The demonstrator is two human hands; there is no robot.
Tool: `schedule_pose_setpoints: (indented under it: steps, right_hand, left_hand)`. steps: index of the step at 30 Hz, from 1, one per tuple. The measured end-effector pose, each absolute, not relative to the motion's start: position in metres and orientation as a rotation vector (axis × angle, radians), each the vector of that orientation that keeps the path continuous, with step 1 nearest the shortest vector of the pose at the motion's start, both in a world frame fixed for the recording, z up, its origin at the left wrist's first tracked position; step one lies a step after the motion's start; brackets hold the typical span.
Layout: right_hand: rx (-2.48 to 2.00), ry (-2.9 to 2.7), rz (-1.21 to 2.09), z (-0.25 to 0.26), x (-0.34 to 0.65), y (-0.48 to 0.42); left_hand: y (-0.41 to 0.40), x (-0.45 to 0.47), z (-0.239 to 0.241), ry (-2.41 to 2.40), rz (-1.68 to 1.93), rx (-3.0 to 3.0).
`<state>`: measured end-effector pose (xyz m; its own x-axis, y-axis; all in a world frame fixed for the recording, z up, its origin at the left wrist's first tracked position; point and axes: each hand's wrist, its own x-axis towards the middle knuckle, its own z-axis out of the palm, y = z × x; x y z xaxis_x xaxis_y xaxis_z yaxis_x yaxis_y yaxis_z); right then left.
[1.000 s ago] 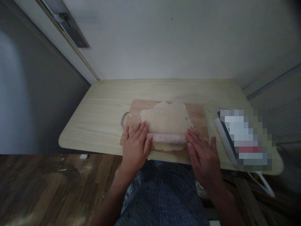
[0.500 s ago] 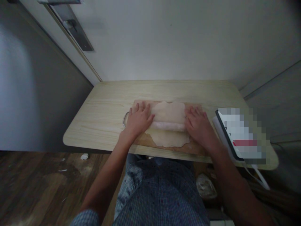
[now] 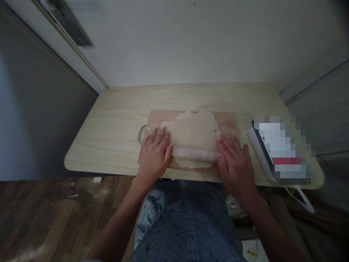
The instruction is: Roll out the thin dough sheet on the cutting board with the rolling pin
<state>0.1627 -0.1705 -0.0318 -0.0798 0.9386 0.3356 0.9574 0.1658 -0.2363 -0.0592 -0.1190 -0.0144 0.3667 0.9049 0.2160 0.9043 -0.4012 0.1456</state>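
A wide, thin sheet of dough (image 3: 191, 129) with an uneven edge lies over a wooden cutting board (image 3: 228, 122). Across its near part rests a pale rolling pin (image 3: 195, 153), running left to right. My left hand (image 3: 155, 151) presses flat on the pin's left end, fingers stretched forward. On the right end lies my right hand (image 3: 235, 160), its fingers also extended and a little apart. Both palms cover the ends of the pin. A small dark mark shows on the dough near its right edge.
The board sits on a light wooden table (image 3: 114, 116) against a white wall. At the right stands a device with a blurred screen (image 3: 280, 149), a white cable (image 3: 304, 200) hanging past the table edge. The board's metal handle (image 3: 140, 134) sticks out left.
Both hands have come back toward my body with the rolling pin. More of the dough now shows beyond the pin, less on the near side. The view has shifted slightly.
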Motion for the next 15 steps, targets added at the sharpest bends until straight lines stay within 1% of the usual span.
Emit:
schedule_pose_setpoints:
  steps: [4, 15]
  right_hand:
    - [-1.783, -2.050, -0.081, -0.035, 0.161, -0.184]
    - [-1.768, -2.062, -0.059, -0.041, 0.154, -0.214]
  left_hand:
    - [-0.131, -0.066, -0.022, 1.659, 0.519, 2.580]
    - [-0.161, -0.072, -0.031, 1.680, 0.570, 2.524]
